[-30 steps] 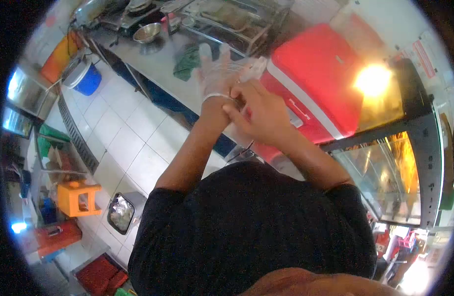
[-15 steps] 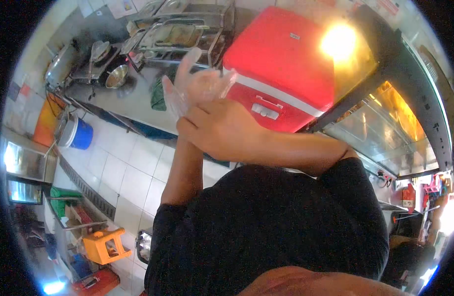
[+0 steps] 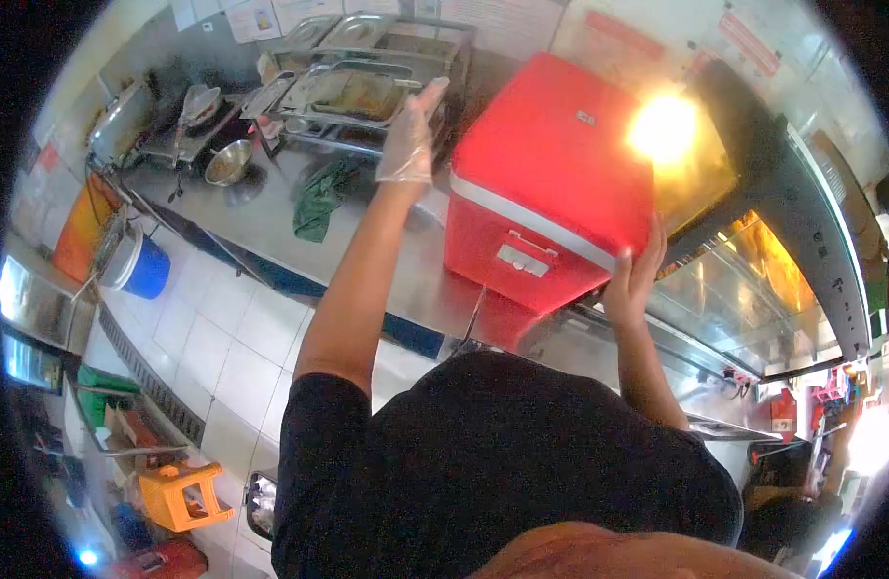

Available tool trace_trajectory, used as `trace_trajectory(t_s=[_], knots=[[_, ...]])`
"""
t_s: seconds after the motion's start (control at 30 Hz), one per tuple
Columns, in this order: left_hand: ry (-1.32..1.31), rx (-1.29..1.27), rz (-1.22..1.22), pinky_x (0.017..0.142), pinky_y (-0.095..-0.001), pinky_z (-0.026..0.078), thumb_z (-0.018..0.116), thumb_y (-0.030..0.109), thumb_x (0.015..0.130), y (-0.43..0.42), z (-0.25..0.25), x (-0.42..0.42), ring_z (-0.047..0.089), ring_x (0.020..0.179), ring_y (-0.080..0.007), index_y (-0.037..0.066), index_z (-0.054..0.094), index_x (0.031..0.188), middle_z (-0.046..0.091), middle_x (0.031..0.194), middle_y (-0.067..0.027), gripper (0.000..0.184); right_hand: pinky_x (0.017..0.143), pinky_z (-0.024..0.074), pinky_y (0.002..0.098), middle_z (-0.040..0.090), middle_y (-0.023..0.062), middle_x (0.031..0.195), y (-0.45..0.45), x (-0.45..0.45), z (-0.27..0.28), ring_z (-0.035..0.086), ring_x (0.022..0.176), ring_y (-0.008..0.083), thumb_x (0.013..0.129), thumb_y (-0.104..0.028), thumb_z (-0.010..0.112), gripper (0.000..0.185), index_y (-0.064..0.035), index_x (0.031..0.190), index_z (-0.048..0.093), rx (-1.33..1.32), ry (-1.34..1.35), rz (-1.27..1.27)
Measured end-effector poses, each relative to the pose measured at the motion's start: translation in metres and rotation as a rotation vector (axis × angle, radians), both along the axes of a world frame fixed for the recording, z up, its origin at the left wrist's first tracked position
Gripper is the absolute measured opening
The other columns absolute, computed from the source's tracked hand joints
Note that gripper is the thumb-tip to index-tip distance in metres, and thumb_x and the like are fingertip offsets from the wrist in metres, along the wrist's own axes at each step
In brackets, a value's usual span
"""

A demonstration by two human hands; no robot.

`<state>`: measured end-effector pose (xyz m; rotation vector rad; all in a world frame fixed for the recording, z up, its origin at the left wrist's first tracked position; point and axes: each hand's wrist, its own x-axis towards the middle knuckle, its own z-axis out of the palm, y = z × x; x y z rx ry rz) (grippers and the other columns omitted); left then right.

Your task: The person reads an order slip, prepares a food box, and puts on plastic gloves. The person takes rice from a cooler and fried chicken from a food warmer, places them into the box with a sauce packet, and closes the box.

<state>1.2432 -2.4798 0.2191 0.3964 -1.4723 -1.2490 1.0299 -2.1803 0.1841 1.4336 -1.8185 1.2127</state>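
A red cooler box point(image 3: 551, 145) with a white band and a front latch stands closed on the steel counter. My left hand point(image 3: 411, 145), in a clear plastic glove, is raised to the cooler's left in front of the metal tray rack point(image 3: 353, 150), fingers stretched out and holding nothing. Bare and ungloved, my right hand point(image 3: 636, 280) lies with extended fingers against the cooler's lower right side. Whether the fingertips of my left hand touch the rack, I cannot tell.
A green cloth point(image 3: 319, 201) and a metal bowl point(image 3: 228, 162) lie on the counter point(image 3: 271, 203) to the left. Right of the cooler is a lit glass display case point(image 3: 753, 280). A blue and white bucket point(image 3: 143, 265) and an orange stool point(image 3: 184, 497) stand on the tiled floor.
My right hand has let go of the left glove's wrist and moved right to the cooler's side. The gloved left hand has turned and shifted slightly right.
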Motion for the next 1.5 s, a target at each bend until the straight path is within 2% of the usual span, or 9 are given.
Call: trace_trajectory(t_s=[0.2,0.4,0.53,0.6,0.73,1.07,1.17,1.23,1.5], knots=[[0.084,0.028,-0.164,0.117,-0.0384,0.034,0.030,0.065,0.104,0.017,-0.009,-0.047,0.050,0.136,-0.0244,0.002,0.060,0.138,0.058,0.142,-0.0131,0.078,0.121,0.0242,0.0491,0.030,0.0230,0.159,-0.024,0.001,0.009,0.033,0.147,0.0405,0.107,-0.026,0.043,0.056,0.0006,0.154,0.028,-0.371,-0.525,0.226],[0.391,0.548,-0.396,0.104,-0.0421,0.049,0.050,0.060,0.100,-0.011,-0.030,-0.059,0.061,0.118,-0.0263,-0.004,0.052,0.141,0.062,0.130,-0.0181,0.076,0.102,0.0493,0.0456,0.052,0.0184,0.144,-0.052,-0.006,0.131,0.053,0.132,0.0320,0.097,-0.002,0.053,0.044,-0.0090,0.140,0.051,-0.318,0.435,-0.173],[-0.033,-0.381,0.152,0.104,-0.0439,0.047,0.046,0.038,0.106,0.009,-0.004,-0.025,0.060,0.118,-0.0308,-0.007,0.047,0.141,0.060,0.128,-0.0225,0.057,0.122,0.0226,0.0530,0.011,0.0159,0.168,-0.109,0.050,0.247,0.016,0.152,0.0376,0.102,-0.059,0.043,0.079,-0.0122,0.160,0.017,-0.338,-0.396,1.071],[-0.113,-0.784,0.415,0.109,-0.0448,0.041,0.044,0.029,0.107,0.032,0.028,-0.009,0.055,0.124,-0.0333,-0.009,0.040,0.144,0.054,0.135,-0.0253,0.053,0.119,0.0287,0.0516,0.024,0.0187,0.163,-0.132,0.052,0.248,0.029,0.147,0.0356,0.103,-0.050,0.047,0.071,-0.0059,0.154,0.028,-0.411,-0.427,1.050],[0.087,-0.602,0.489,0.109,-0.0473,0.039,0.066,0.032,0.093,0.002,0.012,-0.018,0.050,0.126,-0.0406,-0.010,0.025,0.147,0.044,0.140,-0.0311,0.080,0.111,0.0388,0.0478,0.044,0.0204,0.150,-0.231,-0.053,0.180,0.045,0.136,0.0328,0.101,-0.040,0.053,0.058,-0.0029,0.145,0.044,-0.172,-0.492,0.784],[-0.091,-0.615,0.630,0.115,-0.0483,0.031,0.048,0.047,0.103,0.003,0.004,-0.016,0.042,0.135,-0.0426,-0.011,0.012,0.153,0.035,0.147,-0.0344,0.085,0.094,0.0494,0.0498,0.062,0.0177,0.127,-0.313,-0.210,-0.091,0.059,0.112,0.0336,0.088,-0.042,0.070,0.060,-0.0042,0.131,0.055,1.254,0.102,0.175],[-0.042,-0.607,0.641,0.117,-0.0467,0.029,0.052,0.020,0.100,-0.003,0.003,-0.016,0.041,0.137,-0.0449,-0.011,0.013,0.154,0.033,0.149,-0.0345,0.073,0.089,0.0526,0.0504,0.067,0.0169,0.120,-0.331,-0.232,-0.154,0.064,0.105,0.0338,0.084,-0.042,0.075,0.060,-0.0046,0.127,0.058,1.280,0.347,0.244],[0.003,-0.539,0.644,0.116,-0.0475,0.029,0.051,0.031,0.102,-0.007,-0.002,-0.015,0.041,0.135,-0.0449,-0.012,0.014,0.154,0.034,0.148,-0.0350,0.076,0.085,0.0547,0.0507,0.070,0.0163,0.116,-0.344,-0.241,-0.188,0.066,0.100,0.0340,0.081,-0.043,0.078,0.060,-0.0049,0.124,0.060,1.245,0.436,0.264],[-0.006,-0.568,0.645,0.114,-0.0478,0.031,0.043,0.053,0.104,-0.007,0.002,-0.019,0.041,0.135,-0.0439,-0.014,0.013,0.152,0.034,0.147,-0.0358,0.087,0.082,0.0558,0.0477,0.069,0.0176,0.114,-0.316,-0.191,-0.135,0.066,0.101,0.0329,0.073,-0.042,0.082,0.068,-0.0022,0.125,0.063,1.461,0.094,0.128]])
